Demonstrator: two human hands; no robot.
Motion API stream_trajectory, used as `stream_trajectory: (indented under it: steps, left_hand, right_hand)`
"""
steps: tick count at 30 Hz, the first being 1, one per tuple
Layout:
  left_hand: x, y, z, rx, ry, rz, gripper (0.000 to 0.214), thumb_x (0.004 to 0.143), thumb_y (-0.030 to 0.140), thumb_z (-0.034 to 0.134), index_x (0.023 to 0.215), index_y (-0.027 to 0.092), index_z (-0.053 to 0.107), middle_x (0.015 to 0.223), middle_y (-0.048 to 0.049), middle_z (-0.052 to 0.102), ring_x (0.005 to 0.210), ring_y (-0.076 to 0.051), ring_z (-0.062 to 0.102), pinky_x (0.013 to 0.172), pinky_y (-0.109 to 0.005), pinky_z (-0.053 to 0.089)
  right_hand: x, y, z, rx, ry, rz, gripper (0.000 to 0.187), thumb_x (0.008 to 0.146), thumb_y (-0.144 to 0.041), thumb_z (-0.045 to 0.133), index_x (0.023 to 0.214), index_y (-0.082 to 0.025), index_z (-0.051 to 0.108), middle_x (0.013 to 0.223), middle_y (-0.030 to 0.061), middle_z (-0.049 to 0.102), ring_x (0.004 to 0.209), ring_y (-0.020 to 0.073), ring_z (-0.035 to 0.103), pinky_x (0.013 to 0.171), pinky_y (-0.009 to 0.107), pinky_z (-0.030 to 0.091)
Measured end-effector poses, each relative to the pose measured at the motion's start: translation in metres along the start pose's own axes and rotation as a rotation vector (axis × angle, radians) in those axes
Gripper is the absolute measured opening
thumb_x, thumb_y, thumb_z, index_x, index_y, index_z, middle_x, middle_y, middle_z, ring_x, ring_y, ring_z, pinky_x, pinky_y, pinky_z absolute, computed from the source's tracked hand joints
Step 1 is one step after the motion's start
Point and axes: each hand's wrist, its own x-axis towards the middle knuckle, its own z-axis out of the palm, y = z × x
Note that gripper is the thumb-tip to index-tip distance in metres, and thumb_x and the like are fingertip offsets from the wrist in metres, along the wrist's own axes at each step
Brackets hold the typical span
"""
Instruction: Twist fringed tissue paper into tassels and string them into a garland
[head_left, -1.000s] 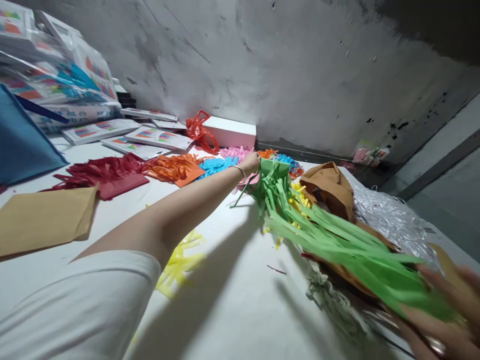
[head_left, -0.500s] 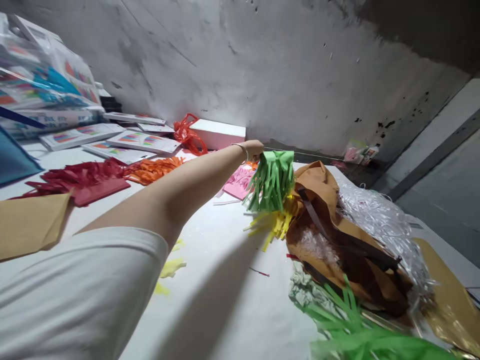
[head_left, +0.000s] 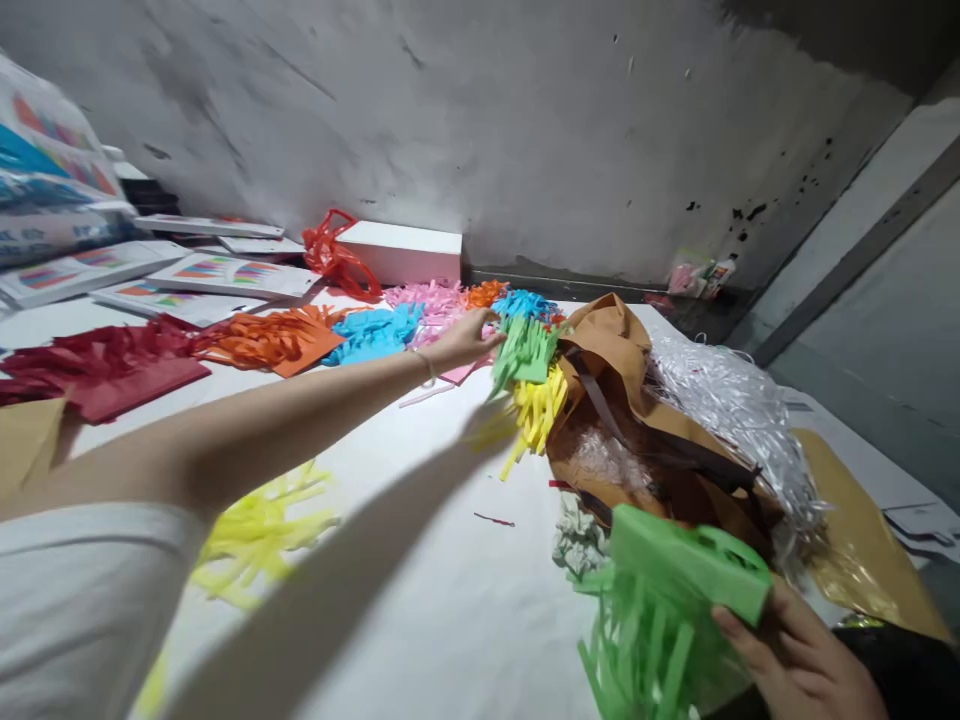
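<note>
My left hand (head_left: 474,341) reaches far across the white table, its fingertips apart at the left edge of a small green paper fringe (head_left: 527,352). That fringe lies with its solid band toward me, on top of a yellow paper fringe (head_left: 541,408). At the lower right, my right hand (head_left: 810,650) pinches the solid band of a larger green paper fringe (head_left: 675,570), whose cut strips hang down. Its thumb is in front of the paper; the other fingers are partly hidden.
Dark red (head_left: 127,370), orange (head_left: 270,338), blue (head_left: 379,330) and pink fringes (head_left: 431,298) lie along the back. A brown bag (head_left: 611,335) and white shredded strips (head_left: 712,400) are at right. Loose yellow strips (head_left: 262,530) lie near my left arm. A white box (head_left: 401,252) stands by the wall.
The small green fringe hung from my left hand and now lies on the yellow one, band toward me. My right hand has come into view holding the larger green fringe, which has risen.
</note>
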Motion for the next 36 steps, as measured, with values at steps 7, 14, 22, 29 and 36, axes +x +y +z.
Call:
stream_trajectory:
  steps: [7,14,22,29,36]
  left_hand:
    - [-0.151,0.101,0.026,0.129,-0.691,0.675,0.061,0.076,0.043,0.080,0.129,0.022,0.060,0.109,-0.0124,0.069,0.108,-0.029,0.061,0.100,-0.039,0.044]
    - [-0.220,0.102,-0.014,0.216,-0.641,0.432,0.017,0.084,0.032,0.068,0.069,0.030,0.074,0.067,-0.0051,0.068,0.069,-0.021,0.062,0.079,-0.033,0.049]
    - [-0.249,0.099,-0.053,0.074,-0.572,0.252,0.067,0.071,0.036,0.084,0.131,0.022,0.057,0.133,-0.0093,0.061,0.122,-0.028,0.058,0.104,-0.034,0.046]
    - [-0.244,0.118,-0.035,-0.215,-0.804,0.259,0.074,0.062,0.019,0.089,0.130,0.019,0.058,0.131,-0.0074,0.065,0.121,-0.027,0.060,0.106,-0.031,0.046]
    - [-0.258,0.081,0.007,-0.588,-1.633,0.002,0.048,0.072,0.035,0.081,0.116,0.019,0.070,0.104,-0.0055,0.076,0.108,-0.030,0.068,0.095,-0.034,0.054]
  right_hand:
    - [0.019,-0.107,0.014,-0.106,-0.451,-0.624,0.009,0.085,-0.023,0.053,0.077,-0.023,0.056,0.074,0.0000,0.063,0.066,0.0144,0.058,0.058,0.022,0.045]
    - [0.010,-0.133,0.019,-0.244,-0.588,-0.699,0.010,0.094,-0.022,0.049,0.098,-0.021,0.058,0.083,0.0014,0.068,0.071,0.0143,0.061,0.064,0.022,0.040]
    - [-0.005,-0.157,0.035,-0.259,-0.581,-0.856,0.021,0.099,-0.025,0.046,0.112,-0.022,0.063,0.090,0.0033,0.072,0.079,0.0158,0.066,0.071,0.023,0.044]
    - [-0.007,-0.187,0.020,-0.253,-0.763,-0.994,0.019,0.099,-0.021,0.049,0.101,-0.020,0.067,0.079,-0.0009,0.067,0.067,0.0097,0.057,0.064,0.018,0.040]
    - [0.010,-0.184,0.000,0.014,-0.932,-0.841,0.020,0.096,-0.031,0.057,0.101,-0.015,0.070,0.079,0.0021,0.068,0.069,0.0111,0.060,0.063,0.018,0.046]
